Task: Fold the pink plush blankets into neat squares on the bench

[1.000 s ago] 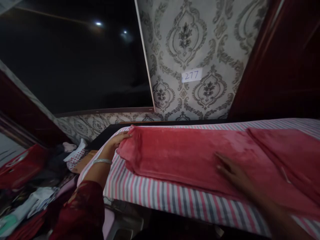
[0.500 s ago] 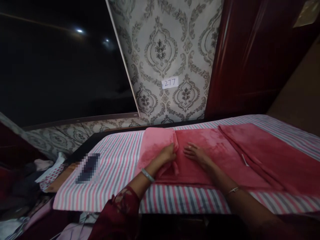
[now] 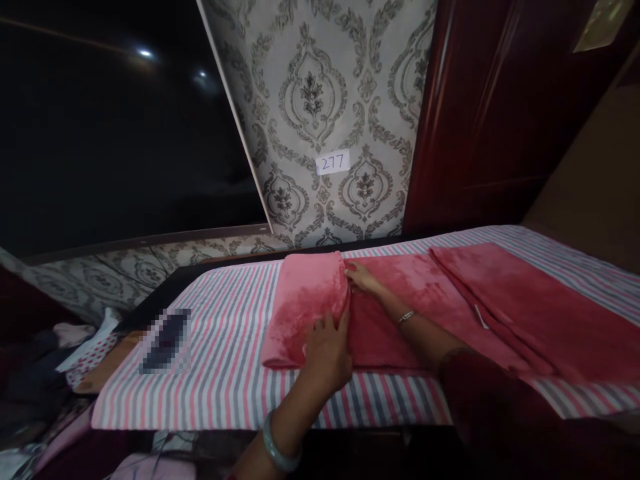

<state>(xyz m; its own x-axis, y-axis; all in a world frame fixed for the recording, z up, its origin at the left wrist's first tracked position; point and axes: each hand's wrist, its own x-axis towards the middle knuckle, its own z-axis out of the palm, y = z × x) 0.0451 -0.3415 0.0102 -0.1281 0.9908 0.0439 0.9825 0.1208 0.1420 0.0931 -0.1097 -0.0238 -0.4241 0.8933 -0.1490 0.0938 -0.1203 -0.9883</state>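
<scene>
A plush pink blanket [image 3: 390, 313] lies along a striped cloth, with its left end folded over into a lighter pink flap [image 3: 305, 293]. My left hand [image 3: 327, 350] rests on the near part of this flap, palm down, fingers spread apart. Farther back, my right hand [image 3: 361, 279] has its fingertips closed on the flap's right edge. Beyond my right arm, another folded layer [image 3: 540, 300] covers the blanket's right side, and a small white tag [image 3: 481, 317] sticks out by its edge.
The striped cloth [image 3: 225, 333] covers the table. A pixelated dark object [image 3: 167, 340] lies on its left side. Behind are a large black screen [image 3: 125, 133], patterned wallpaper with a paper marked 277 [image 3: 333, 162], and a dark red door [image 3: 475, 120]. Clothes [image 3: 30, 373] are heaped at lower left.
My left hand has let go of the flap's edge and come nearer, flat on the flap. My right hand has moved left and back to that edge. The flap lies flatter.
</scene>
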